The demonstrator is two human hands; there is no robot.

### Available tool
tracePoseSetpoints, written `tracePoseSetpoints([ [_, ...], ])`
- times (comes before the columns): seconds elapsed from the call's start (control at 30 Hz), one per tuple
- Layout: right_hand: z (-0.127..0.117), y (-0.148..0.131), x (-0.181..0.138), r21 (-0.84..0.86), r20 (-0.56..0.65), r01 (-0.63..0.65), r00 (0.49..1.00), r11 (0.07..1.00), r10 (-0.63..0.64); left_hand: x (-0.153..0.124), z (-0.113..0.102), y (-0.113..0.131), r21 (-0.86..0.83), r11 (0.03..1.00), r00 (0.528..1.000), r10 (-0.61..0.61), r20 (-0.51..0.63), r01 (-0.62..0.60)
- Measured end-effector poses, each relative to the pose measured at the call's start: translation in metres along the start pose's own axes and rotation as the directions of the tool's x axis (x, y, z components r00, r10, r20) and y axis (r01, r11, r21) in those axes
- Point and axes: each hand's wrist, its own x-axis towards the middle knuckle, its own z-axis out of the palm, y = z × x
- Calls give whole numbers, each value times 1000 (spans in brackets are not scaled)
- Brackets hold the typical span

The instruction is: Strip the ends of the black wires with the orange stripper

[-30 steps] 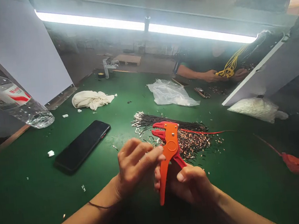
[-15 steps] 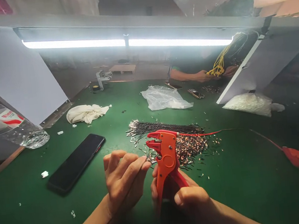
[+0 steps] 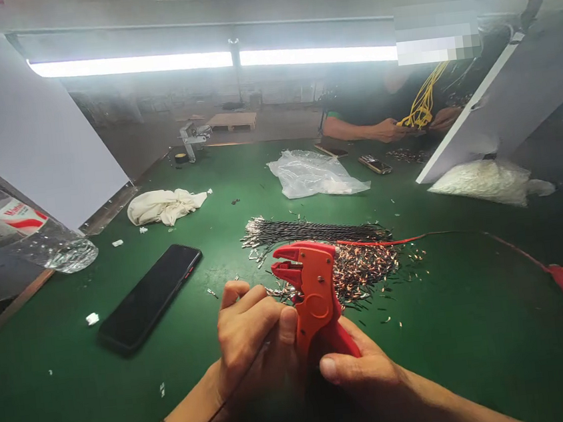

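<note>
My right hand (image 3: 363,370) is wrapped round the handles of an orange and red wire stripper (image 3: 316,288), which stands upright with its jaws parted and facing left. Close against its left side, my left hand (image 3: 254,335) is closed, fingers curled. A thin black wire seems to run through this hand, mostly hidden by it. Behind the tool lies a bundle of black wires (image 3: 313,228) with silver terminals at the left end. A heap of short black pieces with copper-coloured ends (image 3: 365,269) spreads beside the stripper.
A black phone (image 3: 152,298) and a clear bottle (image 3: 72,253) are at left. A white cloth (image 3: 165,206), a plastic bag (image 3: 315,172) and a filled bag (image 3: 482,182) lie farther back. Opposite, another person's hands (image 3: 386,131) hold yellow cables (image 3: 419,106). A red cord (image 3: 410,240) runs right.
My left hand has moved right and down, from in front of the jaws to the stripper's body. The stripper stays in my right hand. The whole view has shifted slightly.
</note>
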Motion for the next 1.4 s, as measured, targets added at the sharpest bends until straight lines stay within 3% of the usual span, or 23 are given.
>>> tracePoseSetpoints([
  [0.17, 2, 0, 2, 11, -5, -20, 1000, 1000, 20, -4, 0, 0, -21, 999, 999, -47, -6, 47],
  [0.37, 4, 1, 1, 9, 8, 3, 1000, 1000, -3, -2, 2, 4, -18, 1000, 999, -7, 40, 8],
  [0.57, 6, 12, -8, 42, -131, 20, 991, 999, -14, -1, 3, 6, 25, 1000, 998, 8, 65, -9],
  [0.83, 8, 16, -8, -34, -101, 17, 995, 999, -20, -5, 4, 4, 42, 999, 994, 3, 109, -7],
  [1.03, 14, 11, -12, 82, -219, -113, 967, 990, 128, -3, 7, 4, 16, 1000, 995, 6, 100, -8],
  [1.27, 14, 10, -12, -70, -311, -125, 945, 990, 97, -7, 10, 3, -18, 994, 993, -102, 66, 103],
  [1.4, 15, 10, -12, 44, -299, -125, 945, 991, 133, -12, 12, -1, -69, 961, 964, -265, 35, 267],
])
